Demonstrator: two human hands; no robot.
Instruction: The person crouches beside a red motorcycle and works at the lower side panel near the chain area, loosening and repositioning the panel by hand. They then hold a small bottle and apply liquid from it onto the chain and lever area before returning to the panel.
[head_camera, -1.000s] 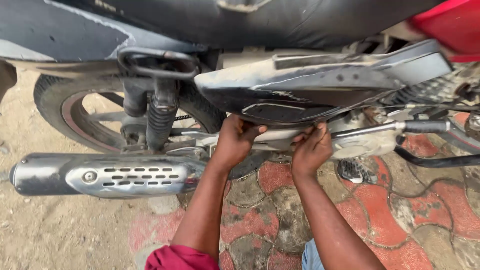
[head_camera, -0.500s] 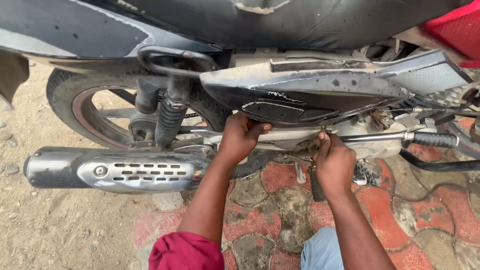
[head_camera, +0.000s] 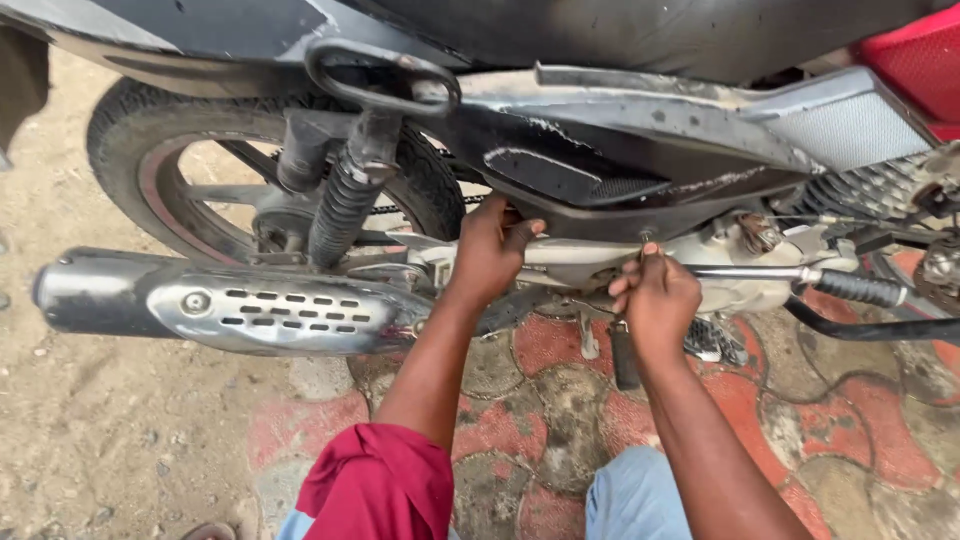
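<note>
A motorcycle stands side-on in front of me, with a black side panel (head_camera: 600, 180) under its seat. My left hand (head_camera: 490, 255) grips the panel's lower edge from beneath, thumb on the front. My right hand (head_camera: 655, 295) is closed around a screwdriver (head_camera: 625, 365). Its black handle hangs below the fist and its thin shaft points up to the panel's bottom edge. Both hands sit side by side, just above the silver engine casing (head_camera: 740, 285).
A chrome exhaust (head_camera: 250, 305) runs left below my left arm. Behind it are the rear wheel (head_camera: 130, 150) and a shock absorber (head_camera: 345, 195). A kick lever with a rubber grip (head_camera: 850, 288) sticks out to the right. Red and grey paving (head_camera: 560, 420) lies underfoot.
My right hand has left the panel's edge, dropped, and now holds a screwdriver raised to the panel's underside. My left hand has kept its hold. The view has moved closer.
</note>
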